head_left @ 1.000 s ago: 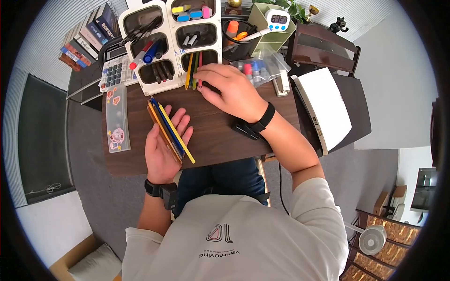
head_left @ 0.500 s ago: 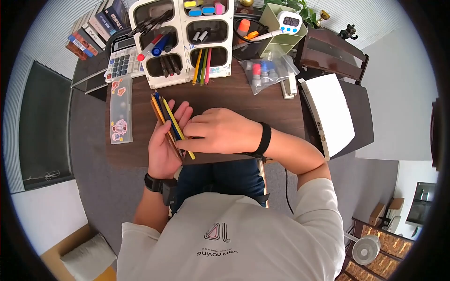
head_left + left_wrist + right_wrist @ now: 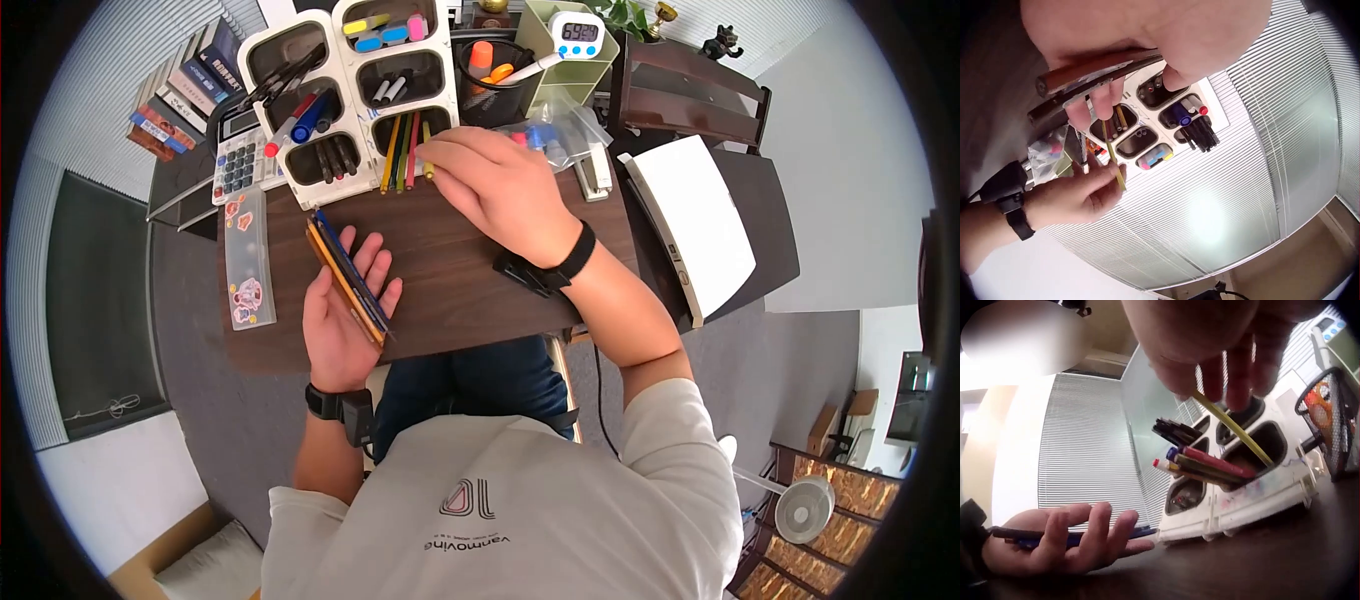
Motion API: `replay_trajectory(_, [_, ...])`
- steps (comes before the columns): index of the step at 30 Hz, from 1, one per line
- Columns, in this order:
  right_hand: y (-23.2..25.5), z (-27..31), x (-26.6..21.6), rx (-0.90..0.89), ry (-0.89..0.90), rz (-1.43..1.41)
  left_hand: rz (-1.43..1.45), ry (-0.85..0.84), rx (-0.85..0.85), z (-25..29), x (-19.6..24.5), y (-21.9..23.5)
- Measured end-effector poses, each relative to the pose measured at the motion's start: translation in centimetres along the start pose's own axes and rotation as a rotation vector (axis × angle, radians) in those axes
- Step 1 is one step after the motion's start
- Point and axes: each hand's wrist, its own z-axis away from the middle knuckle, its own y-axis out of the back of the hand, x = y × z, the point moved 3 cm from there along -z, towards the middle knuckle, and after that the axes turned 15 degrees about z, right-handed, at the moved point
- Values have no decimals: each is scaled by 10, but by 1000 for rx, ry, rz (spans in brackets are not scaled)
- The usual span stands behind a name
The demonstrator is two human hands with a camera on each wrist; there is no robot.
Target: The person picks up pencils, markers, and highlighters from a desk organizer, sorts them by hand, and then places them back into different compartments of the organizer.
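The right hand [image 3: 505, 190] pinches a yellow pencil [image 3: 428, 160], whose far end is inside the lower right compartment of the white organizer [image 3: 372, 190]. Several colored pencils [image 3: 402, 150] lean in that same compartment; the right wrist view shows the yellow pencil [image 3: 1235, 429] slanting in beside them. Palm up over the table's front part, the left hand [image 3: 340, 335] holds several pencils [image 3: 348, 280], orange, brown and dark blue, lying across the palm with the thumb beside them. Its fingers are loosely bent around them.
Other compartments hold markers [image 3: 310, 115], black pens and highlighters. Right of the organizer stand a mesh cup [image 3: 490, 100], a green holder with a timer [image 3: 577, 35], a plastic bag [image 3: 560, 135] and a stapler [image 3: 594, 175]. A clear sticker-covered case [image 3: 248, 260] lies left; a white box [image 3: 695, 230] lies right.
The right hand took the yellow pencil from the left hand and moved up and away to the organizer, where the pencil's end is now in the compartment. The left hand holds fewer pencils.
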Motion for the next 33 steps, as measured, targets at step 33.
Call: replay_trajectory(33, [63, 46, -85, -148, -35, -360, -38, 40, 91, 10, -7, -10])
